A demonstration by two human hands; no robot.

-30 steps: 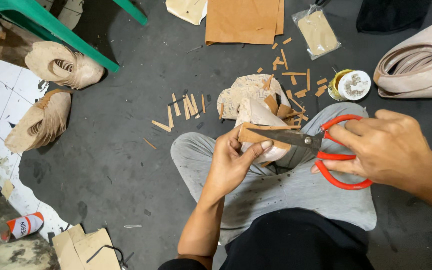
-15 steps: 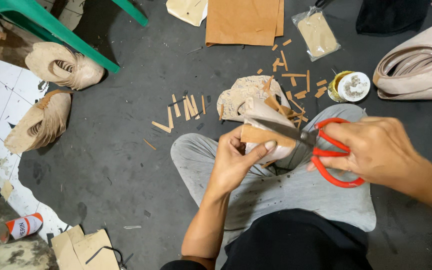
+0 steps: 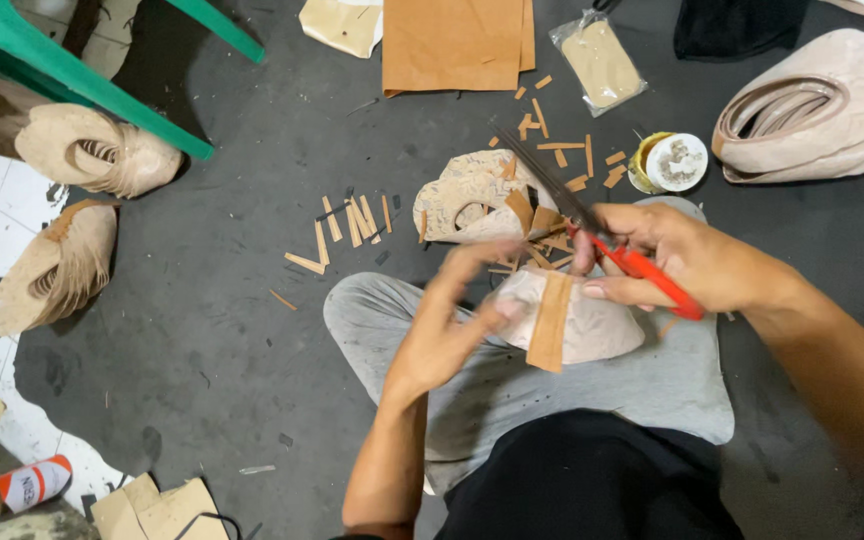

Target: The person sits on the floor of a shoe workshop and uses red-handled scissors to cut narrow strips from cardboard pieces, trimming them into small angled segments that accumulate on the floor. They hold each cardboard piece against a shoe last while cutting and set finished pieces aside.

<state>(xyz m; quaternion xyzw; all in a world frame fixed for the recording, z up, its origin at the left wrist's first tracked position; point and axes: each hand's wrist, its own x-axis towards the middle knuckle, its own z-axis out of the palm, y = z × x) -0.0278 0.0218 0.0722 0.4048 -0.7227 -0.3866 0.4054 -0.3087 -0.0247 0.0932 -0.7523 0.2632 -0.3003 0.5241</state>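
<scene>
Seated cross-legged on the grey concrete floor [image 3: 202,330], we steady a pale moulded mask-like shell [image 3: 592,325] on our lap, a tan strip of brown paper [image 3: 552,322] lying across it. Our left hand [image 3: 442,325], blurred, rests open-fingered against the shell's edge, seemingly to brace it. Our right hand [image 3: 687,262] is closed around red-handled scissors [image 3: 612,245], blades pointing away and clear of the strip. Beyond lie cut brown strips [image 3: 347,222], a second pale shell [image 3: 472,195], a round tin [image 3: 667,163], and brown sheet [image 3: 452,42], cropped at the frame's top.
</scene>
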